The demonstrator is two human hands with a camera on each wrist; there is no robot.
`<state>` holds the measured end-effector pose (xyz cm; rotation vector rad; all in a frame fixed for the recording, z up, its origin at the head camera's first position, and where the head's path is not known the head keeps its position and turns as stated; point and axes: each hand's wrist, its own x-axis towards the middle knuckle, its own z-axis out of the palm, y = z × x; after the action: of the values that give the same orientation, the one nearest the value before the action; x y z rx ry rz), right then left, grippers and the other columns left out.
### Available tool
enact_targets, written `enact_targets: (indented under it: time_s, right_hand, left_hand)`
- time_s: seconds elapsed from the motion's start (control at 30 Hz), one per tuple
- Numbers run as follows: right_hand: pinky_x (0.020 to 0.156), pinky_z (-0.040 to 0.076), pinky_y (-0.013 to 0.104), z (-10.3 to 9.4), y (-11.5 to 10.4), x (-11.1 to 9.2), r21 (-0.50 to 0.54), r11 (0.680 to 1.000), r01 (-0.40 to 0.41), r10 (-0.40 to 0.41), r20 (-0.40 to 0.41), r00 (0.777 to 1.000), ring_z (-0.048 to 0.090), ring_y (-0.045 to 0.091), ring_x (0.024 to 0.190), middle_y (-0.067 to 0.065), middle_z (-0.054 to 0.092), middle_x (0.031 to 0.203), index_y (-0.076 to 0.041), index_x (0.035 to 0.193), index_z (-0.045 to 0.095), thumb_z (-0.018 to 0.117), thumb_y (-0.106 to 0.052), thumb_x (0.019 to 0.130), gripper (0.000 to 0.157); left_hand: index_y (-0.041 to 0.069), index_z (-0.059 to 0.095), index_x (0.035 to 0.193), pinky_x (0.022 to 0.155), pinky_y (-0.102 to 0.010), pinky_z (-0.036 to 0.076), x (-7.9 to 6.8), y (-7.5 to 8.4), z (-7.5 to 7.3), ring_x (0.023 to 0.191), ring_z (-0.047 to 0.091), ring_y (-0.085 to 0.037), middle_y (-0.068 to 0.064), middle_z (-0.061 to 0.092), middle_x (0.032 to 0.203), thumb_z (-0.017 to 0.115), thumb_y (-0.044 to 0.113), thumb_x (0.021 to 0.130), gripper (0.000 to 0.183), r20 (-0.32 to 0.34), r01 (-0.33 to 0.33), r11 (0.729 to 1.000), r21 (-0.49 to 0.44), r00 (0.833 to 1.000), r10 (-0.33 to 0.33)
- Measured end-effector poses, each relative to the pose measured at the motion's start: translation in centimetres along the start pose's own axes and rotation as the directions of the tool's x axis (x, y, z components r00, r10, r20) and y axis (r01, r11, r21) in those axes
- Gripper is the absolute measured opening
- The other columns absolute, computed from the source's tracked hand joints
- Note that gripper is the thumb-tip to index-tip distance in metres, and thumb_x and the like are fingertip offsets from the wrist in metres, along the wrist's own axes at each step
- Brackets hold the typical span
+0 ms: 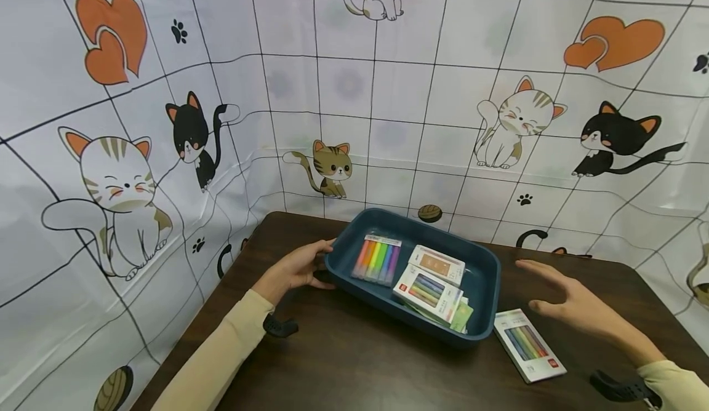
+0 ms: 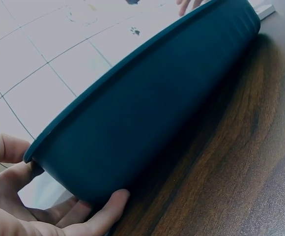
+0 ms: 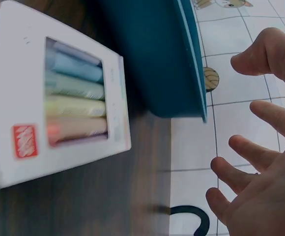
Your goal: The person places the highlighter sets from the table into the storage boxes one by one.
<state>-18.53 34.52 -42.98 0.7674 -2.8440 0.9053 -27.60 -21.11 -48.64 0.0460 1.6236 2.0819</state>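
A dark blue plastic bin (image 1: 362,300) stands on the brown table. My left hand (image 1: 301,266) grips its left end, fingers at the rim and thumb low against the side. Inside lie a clear pack of rainbow-coloured markers (image 1: 376,260), a white box with a window onto coloured pens (image 1: 428,294), a white box with a tan window (image 1: 437,265) and something green (image 1: 461,317) partly hidden beneath. My right hand (image 1: 576,300) hovers right of the bin, fingers spread and holding nothing. Nearest to it, a white box of coloured pens (image 1: 528,344) lies on the table.
The dark wooden table (image 1: 332,362) runs back to a white wall covering (image 1: 399,91) with a grid and cat drawings. Another covered wall (image 1: 183,226) borders the table's left side. Each wrist wears a black band (image 1: 279,326).
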Motion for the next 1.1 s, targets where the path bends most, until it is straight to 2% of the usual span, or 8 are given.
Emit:
enact_targets:
  time_s: [0.1, 0.3, 0.47, 0.57, 0.67, 0.83, 0.93, 1.1]
  right_hand:
    - [0.091, 0.04, 0.068, -0.5, 0.3, -0.8, -0.01, 1.0, -0.03, 0.03, -0.002, 1.0, 0.038, 0.019, 0.137, 0.011, 0.04, 0.156, -0.03, 0.159, 0.035, 0.076, -0.023, 0.094, 0.077]
    - [0.089, 0.044, 0.062, -1.0, 0.8, -2.1, -0.042, 0.999, -0.021, 0.022, 0.033, 0.999, 0.032, -0.008, 0.13, 0.015, 0.042, 0.154, -0.027, 0.161, 0.032, 0.078, -0.022, 0.091, 0.084]
    - [0.092, 0.044, 0.042, 0.1, 0.6, -3.1, -0.07, 0.998, -0.003, 0.008, 0.073, 0.997, 0.025, -0.014, 0.131, 0.01, 0.041, 0.155, -0.028, 0.16, 0.033, 0.08, -0.025, 0.089, 0.086]
    - [0.089, 0.045, 0.032, 0.8, 0.3, -3.5, -0.063, 0.998, 0.016, -0.01, 0.086, 0.996, 0.027, -0.013, 0.132, 0.007, 0.04, 0.155, -0.027, 0.16, 0.035, 0.082, -0.025, 0.088, 0.086]
    - [0.088, 0.047, 0.036, 1.4, 0.1, -3.9, -0.043, 0.999, 0.028, -0.024, 0.096, 0.995, 0.027, -0.012, 0.132, 0.0, 0.038, 0.156, -0.026, 0.159, 0.036, 0.083, -0.024, 0.086, 0.087]
    - [0.086, 0.048, 0.036, 2.3, -0.5, -4.5, -0.094, 0.994, 0.063, -0.056, 0.073, 0.996, 0.031, -0.007, 0.132, -0.01, 0.036, 0.155, -0.026, 0.158, 0.038, 0.086, -0.023, 0.083, 0.089]
    - [0.082, 0.048, 0.036, 2.9, -0.9, -4.9, -0.119, 0.99, 0.07, -0.063, 0.062, 0.996, 0.039, 0.002, 0.129, -0.006, 0.038, 0.155, -0.026, 0.157, 0.04, 0.087, -0.023, 0.081, 0.09]
    - [0.075, 0.045, 0.032, 3.8, -1.9, -5.7, -0.045, 0.999, 0.015, -0.011, 0.09, 0.996, 0.05, 0.019, 0.111, 0.008, 0.039, 0.153, -0.021, 0.157, 0.04, 0.083, -0.021, 0.085, 0.084]
  left_hand:
    - [0.023, 0.043, 0.157, 0.082, -0.065, 0.052, 0.3, 0.6, 0.1, 0.126, 0.048, -0.038, -0.021, 0.043, 0.144, 0.051, 0.024, 0.103, 0.055, -0.002, -0.001, 1.0, -0.004, 1.0, 0.001]
    - [0.025, 0.04, 0.158, 0.083, -0.065, 0.052, 0.3, 1.7, 0.3, 0.129, 0.044, -0.039, -0.02, 0.039, 0.147, 0.051, 0.024, 0.103, 0.056, 0.001, 0.001, 1.0, -0.003, 1.0, -0.001]
    - [0.026, 0.042, 0.158, 0.084, -0.065, 0.051, 0.3, 1.9, 0.2, 0.129, 0.043, -0.038, -0.02, 0.04, 0.147, 0.053, 0.025, 0.103, 0.056, 0.0, 0.01, 1.0, -0.015, 1.0, -0.01]
    - [0.025, 0.042, 0.157, 0.083, -0.065, 0.052, 0.3, 1.7, 0.1, 0.128, 0.044, -0.038, -0.02, 0.041, 0.146, 0.053, 0.025, 0.102, 0.056, -0.008, 0.011, 1.0, -0.02, 1.0, -0.011]
    - [0.024, 0.039, 0.159, 0.084, -0.064, 0.052, 0.2, 1.3, 0.2, 0.129, 0.043, -0.038, -0.021, 0.039, 0.147, 0.051, 0.025, 0.103, 0.057, 0.002, 0.014, 1.0, -0.017, 1.0, -0.014]
    - [0.023, 0.037, 0.16, 0.085, -0.065, 0.051, 0.0, 0.8, 0.2, 0.131, 0.041, -0.039, -0.022, 0.036, 0.148, 0.05, 0.024, 0.103, 0.058, 0.015, 0.028, 0.999, -0.019, 1.0, -0.028]
    - [0.023, 0.037, 0.16, 0.085, -0.065, 0.051, 0.0, 0.6, 0.2, 0.131, 0.04, -0.04, -0.022, 0.035, 0.148, 0.05, 0.023, 0.103, 0.058, 0.012, 0.03, 0.999, -0.02, 0.999, -0.029]
    - [0.023, 0.037, 0.16, 0.085, -0.065, 0.051, 0.0, 0.3, 0.2, 0.132, 0.039, -0.04, -0.022, 0.036, 0.148, 0.048, 0.024, 0.104, 0.057, 0.006, 0.029, 0.999, -0.02, 1.0, -0.029]
